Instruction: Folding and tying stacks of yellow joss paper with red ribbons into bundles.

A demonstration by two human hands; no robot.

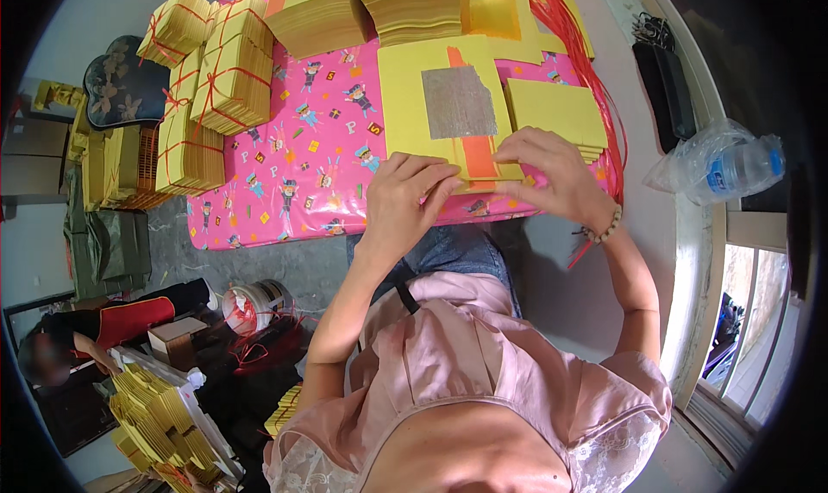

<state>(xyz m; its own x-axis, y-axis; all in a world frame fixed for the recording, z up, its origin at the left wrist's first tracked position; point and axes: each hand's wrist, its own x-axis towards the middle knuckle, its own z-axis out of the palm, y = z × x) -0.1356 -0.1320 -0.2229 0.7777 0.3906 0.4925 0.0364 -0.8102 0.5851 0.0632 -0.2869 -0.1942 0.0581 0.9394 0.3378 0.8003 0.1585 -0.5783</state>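
A yellow paper sheet [401, 96] with a silver square [459, 103] and an orange strip [477, 158] lies at the table's near edge. My left hand [404, 193] is closed on the sheet's near edge, thumb and fingers pressed together left of the strip. At the right of the strip, my right hand [552, 172] pinches the same edge, which looks folded or rolled up. A bead bracelet [604, 226] circles my right wrist. Just beyond that hand lies a low stack of plain yellow paper [556, 113].
Tall yellow paper stacks [410, 10] and red strings [595, 70] fill the far side of the pink patterned tablecloth [302, 174]. Tied bundles [228, 92] stand at the left. A bagged bottle [746, 169] is on the right ledge. Another person [129, 320] handles yellow papers lower left.
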